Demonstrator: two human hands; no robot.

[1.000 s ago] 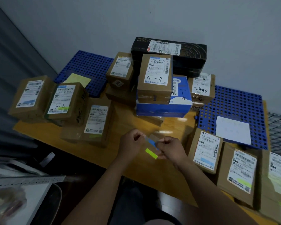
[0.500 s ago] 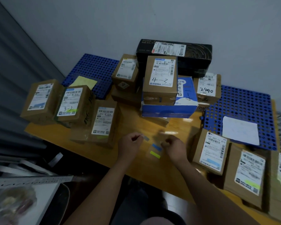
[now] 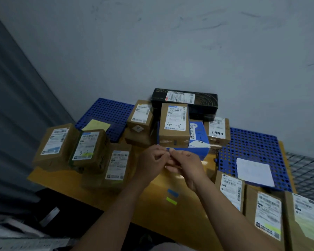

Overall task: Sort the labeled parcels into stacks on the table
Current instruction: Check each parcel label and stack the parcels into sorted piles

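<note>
- While curled fingertips meet mid-frame, left hand and right hand hang above yellow table (anything pinched: cannot tell).
- Parcel marked 4-3 sits just above them, atop blue box.

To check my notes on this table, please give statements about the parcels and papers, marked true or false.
1. The parcel marked 4-3 rests on the blue box. True.
2. The black box lies at the table's near edge. False: at the back, by the wall.
3. A blue strip and a green strip lie on the table. True.
4. The white paper lies on the left mat. False: it lies on the right blue mat.
</note>
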